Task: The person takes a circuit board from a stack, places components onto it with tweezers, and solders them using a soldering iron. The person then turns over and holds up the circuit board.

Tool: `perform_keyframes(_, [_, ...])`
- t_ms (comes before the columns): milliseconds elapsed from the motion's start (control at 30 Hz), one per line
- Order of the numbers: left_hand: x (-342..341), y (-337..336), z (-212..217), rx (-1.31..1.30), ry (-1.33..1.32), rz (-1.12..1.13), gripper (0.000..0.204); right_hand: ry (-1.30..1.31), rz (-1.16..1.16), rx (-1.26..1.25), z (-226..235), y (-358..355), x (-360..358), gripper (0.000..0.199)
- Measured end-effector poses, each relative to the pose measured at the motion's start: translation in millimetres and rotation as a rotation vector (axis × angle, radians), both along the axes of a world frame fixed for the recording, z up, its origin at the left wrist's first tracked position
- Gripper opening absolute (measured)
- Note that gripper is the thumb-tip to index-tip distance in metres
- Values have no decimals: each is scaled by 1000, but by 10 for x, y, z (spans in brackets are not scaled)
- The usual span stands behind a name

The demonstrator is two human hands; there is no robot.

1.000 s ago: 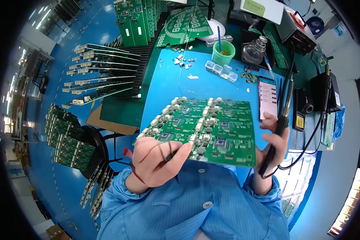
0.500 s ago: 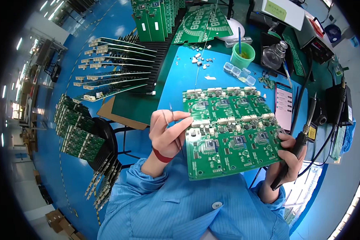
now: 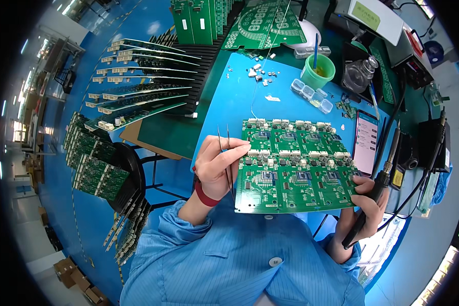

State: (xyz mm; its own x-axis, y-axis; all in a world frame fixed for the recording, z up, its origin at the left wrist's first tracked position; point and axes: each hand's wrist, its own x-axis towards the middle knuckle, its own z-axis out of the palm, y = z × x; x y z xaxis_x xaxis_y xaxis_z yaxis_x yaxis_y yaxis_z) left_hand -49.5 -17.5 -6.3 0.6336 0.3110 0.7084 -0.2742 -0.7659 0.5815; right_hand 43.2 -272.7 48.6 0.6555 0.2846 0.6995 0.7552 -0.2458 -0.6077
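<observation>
- The left hand (image 3: 217,166) grips the left edge of a green circuit board panel (image 3: 293,168), fingers closed on it, and pinches thin metal tweezers (image 3: 224,148) whose 2 tips point up past the thumb.
- A red band (image 3: 205,196) circles the left wrist above a light blue sleeve (image 3: 188,229).
- The right hand (image 3: 370,201) is closed around a black soldering iron (image 3: 380,178), held tip upward, while its fingertips touch the panel's lower right corner.
- The panel is held up off the table in front of the chest, tilted, between both hands; it carries 2 rows of repeated small boards with white connectors.
- Beneath it lies a blue mat (image 3: 229,107) with loose small parts scattered near its far edge.
- Just right of the panel a phone (image 3: 366,143) lies with its screen lit.
- Farther back stand a green cup (image 3: 317,71) holding a blue stick, a clear compartment box (image 3: 311,95) and a glass bottle (image 3: 358,76).
- To the left, a black rack (image 3: 188,86) holds green boards standing on edge.
</observation>
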Motion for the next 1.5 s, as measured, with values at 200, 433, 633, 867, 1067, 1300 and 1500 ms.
perform_keyframes(200, [-8, -7, -27, -36, 31, 3, 31, -31, -9, -47, 57, 27, 34, 27])
perform_keyframes(433, [-5, 17, -52, -37, 32, -13, 30, -47, 37, -71, 54, 6, 42, 30])
perform_keyframes(633, [-18, 31, -83, -45, 31, -10, 26, -11, 77, -102, 64, -15, 29, 34])
perform_keyframes(867, [-4, 40, 157, 129, -35, -18, 17, 52, 77, 42, 5, -121, 57, 35])
perform_keyframes(1067, [-56, 30, 637, -89, -106, -179, 13, 62, 114, 275, -9, -184, 147, 40])
perform_keyframes(1300, [183, -39, 717, -635, 213, -181, 9, 241, -20, 348, -263, -100, 240, 39])
perform_keyframes(1500, [109, -204, 218, -1463, 338, -304, 6, 422, -115, 340, -377, -64, 180, 43])
